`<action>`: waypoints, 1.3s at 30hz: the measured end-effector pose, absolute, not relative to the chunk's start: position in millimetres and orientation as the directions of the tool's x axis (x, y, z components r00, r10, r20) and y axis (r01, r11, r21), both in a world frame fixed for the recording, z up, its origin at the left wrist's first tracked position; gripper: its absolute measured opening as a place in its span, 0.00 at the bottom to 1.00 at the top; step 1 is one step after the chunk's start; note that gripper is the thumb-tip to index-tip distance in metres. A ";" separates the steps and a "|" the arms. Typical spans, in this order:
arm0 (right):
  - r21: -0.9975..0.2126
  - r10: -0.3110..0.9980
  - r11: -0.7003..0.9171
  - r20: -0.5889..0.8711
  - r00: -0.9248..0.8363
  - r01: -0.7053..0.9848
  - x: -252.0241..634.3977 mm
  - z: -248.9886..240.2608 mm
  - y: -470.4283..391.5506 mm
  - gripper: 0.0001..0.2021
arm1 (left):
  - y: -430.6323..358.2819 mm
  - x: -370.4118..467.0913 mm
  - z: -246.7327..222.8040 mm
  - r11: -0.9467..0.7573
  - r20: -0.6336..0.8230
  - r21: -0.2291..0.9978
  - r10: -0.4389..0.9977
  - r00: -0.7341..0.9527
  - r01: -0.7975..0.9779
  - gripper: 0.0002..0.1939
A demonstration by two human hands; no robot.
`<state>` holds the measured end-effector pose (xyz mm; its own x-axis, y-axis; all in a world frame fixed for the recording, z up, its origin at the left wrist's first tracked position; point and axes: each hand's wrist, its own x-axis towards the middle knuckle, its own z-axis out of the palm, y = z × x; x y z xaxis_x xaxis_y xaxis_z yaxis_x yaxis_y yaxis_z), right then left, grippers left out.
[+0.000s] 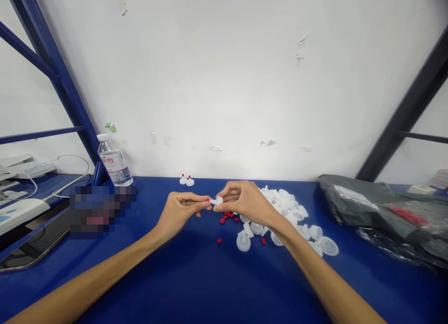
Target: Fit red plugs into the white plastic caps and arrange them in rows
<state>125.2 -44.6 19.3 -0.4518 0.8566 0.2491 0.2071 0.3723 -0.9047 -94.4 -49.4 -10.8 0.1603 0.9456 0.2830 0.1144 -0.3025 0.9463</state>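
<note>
My right hand (247, 201) pinches a white plastic nozzle cap (219, 201), its narrow spout turned to the left. At the spout's tip, my left hand (182, 211) closes finger and thumb on a small red tip cap (209, 200); whether it is fully seated I cannot tell. Loose red tip caps (219, 241) lie on the blue table below and beside my hands. A heap of white nozzle caps (285, 202) spreads behind and under my right wrist, which hides part of it. Near the wall stand two white caps with red tips (190, 181).
On the left are a water bottle (115, 161), a phone (37, 242), a white power strip (21, 214) and cables. A dark plastic bag (381, 216) lies on the right. Blue table (182, 282) runs back to the white wall (217, 81).
</note>
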 end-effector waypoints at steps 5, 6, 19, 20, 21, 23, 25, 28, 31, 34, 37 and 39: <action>-0.935 0.886 0.338 0.278 -0.371 0.105 112.2 13.1 -45.8 0.15 | -50.8 -92.9 -5.8 -0.372 0.364 0.921 0.928 0.079 0.114 0.14; -0.936 0.887 0.342 0.294 -0.356 0.078 108.4 10.0 -45.3 0.15 | -49.1 -92.8 -6.2 -0.375 0.369 0.920 0.926 0.073 0.110 0.15; -0.794 0.869 0.483 0.487 -0.088 0.369 110.4 13.6 -42.8 0.08 | -0.4 -130.1 -33.2 -0.521 0.490 0.500 0.829 0.271 0.691 0.10; -0.788 0.868 0.481 0.491 -0.080 0.383 112.0 14.7 -42.7 0.07 | 2.2 -130.3 -35.8 -0.529 0.490 0.482 0.824 0.285 0.699 0.11; -0.783 0.866 0.481 0.494 -0.078 0.394 113.0 15.4 -42.6 0.07 | 4.4 -129.7 -37.9 -0.526 0.490 0.475 0.824 0.285 0.705 0.12; -0.772 0.862 0.487 0.500 -0.084 0.408 113.5 15.9 -42.7 0.07 | 7.2 -127.6 -40.5 -0.500 0.475 0.486 0.840 0.263 0.717 0.14; -0.763 0.860 0.492 0.501 -0.098 0.419 112.6 15.8 -43.2 0.07 | 8.3 -125.6 -41.3 -0.461 0.443 0.532 0.866 0.231 0.711 0.18; -0.761 0.864 0.487 0.491 -0.110 0.429 111.4 15.8 -44.1 0.07 | 8.5 -124.8 -40.7 -0.431 0.408 0.605 0.890 0.204 0.670 0.26; -0.762 0.868 0.481 0.484 -0.112 0.434 111.7 16.4 -44.5 0.08 | 6.8 -125.9 -38.5 -0.434 0.450 0.587 0.877 0.170 0.683 0.28; -0.760 0.865 0.486 0.490 -0.111 0.431 113.0 17.0 -44.3 0.08 | -0.7 -124.9 -35.3 -0.469 0.557 0.466 0.814 0.163 0.750 0.17; -0.758 0.861 0.492 0.497 -0.109 0.427 114.1 17.1 -44.0 0.08 | -15.1 -118.6 -35.9 -0.531 0.594 0.346 0.762 0.258 0.773 0.11; -0.756 0.857 0.497 0.503 -0.107 0.427 114.5 17.0 -43.7 0.08 | -25.1 -112.6 -40.6 -0.570 0.574 0.276 0.743 0.343 0.774 0.12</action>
